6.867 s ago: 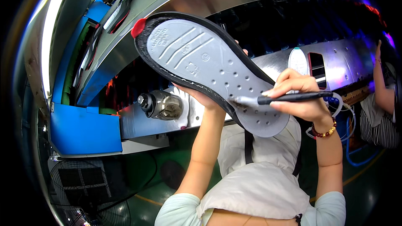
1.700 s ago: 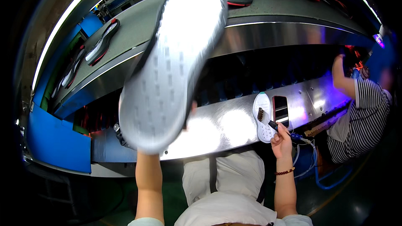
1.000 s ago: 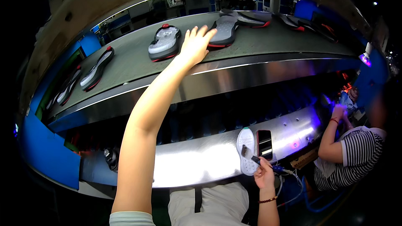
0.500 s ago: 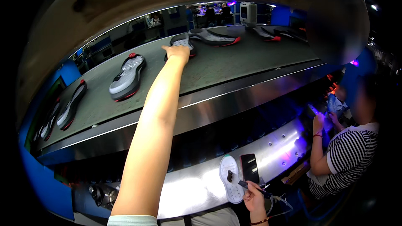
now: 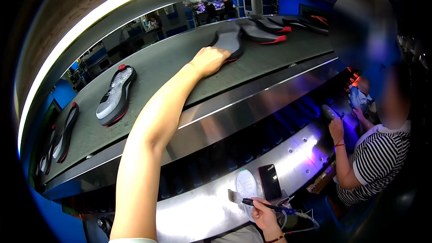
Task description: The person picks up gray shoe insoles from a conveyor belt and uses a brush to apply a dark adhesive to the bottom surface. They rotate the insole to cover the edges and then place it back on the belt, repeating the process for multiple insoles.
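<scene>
My left hand is stretched out over the green conveyor belt, its fingers closed at the near end of a grey and black shoe sole, blurred by motion. Low in the view, my right hand grips the black handle of a flat brush, whose pale bristles point left. Under and behind that brush lies a white sole-shaped piece, partly covered by the brush and hand. It rests on a shiny metal ledge.
More soles with red tips lie along the belt. A dark phone and white cables are beside my right hand. At right a person in a striped top holds a sole. A metal rail edges the belt.
My left hand has shifted right along the belt with the grey and black sole, now turned. My right hand has drawn the brush toward the left edge of the white piece. Other soles appear farther left.
</scene>
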Demonstrator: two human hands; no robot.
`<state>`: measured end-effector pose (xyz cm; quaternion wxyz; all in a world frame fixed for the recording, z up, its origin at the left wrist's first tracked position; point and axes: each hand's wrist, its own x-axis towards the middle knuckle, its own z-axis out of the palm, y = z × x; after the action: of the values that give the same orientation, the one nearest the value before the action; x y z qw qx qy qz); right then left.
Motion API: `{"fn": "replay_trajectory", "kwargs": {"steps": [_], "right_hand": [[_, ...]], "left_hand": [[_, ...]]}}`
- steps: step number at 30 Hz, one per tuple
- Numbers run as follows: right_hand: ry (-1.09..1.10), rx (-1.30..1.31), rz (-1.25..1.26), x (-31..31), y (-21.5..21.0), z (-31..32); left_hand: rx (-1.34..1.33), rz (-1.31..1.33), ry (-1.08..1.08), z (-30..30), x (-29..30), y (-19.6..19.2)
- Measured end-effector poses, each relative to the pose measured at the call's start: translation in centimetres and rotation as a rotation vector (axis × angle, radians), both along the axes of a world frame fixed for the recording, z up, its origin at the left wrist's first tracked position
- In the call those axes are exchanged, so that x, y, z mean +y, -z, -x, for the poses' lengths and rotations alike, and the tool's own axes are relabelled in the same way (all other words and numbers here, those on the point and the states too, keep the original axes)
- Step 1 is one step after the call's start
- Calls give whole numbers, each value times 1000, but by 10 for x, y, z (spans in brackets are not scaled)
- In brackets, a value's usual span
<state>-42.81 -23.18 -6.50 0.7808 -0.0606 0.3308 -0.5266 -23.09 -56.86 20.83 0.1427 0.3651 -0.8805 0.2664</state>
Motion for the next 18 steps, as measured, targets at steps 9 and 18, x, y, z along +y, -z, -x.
{"fn": "replay_trajectory", "kwargs": {"steps": [9,18], "right_hand": [[45,213,26,13,-3,6],[159,178,38,29,3,15]], "left_hand": [[-59,-84,-216,-25,80,-36],[1285,163,606,-75,288,30]]}}
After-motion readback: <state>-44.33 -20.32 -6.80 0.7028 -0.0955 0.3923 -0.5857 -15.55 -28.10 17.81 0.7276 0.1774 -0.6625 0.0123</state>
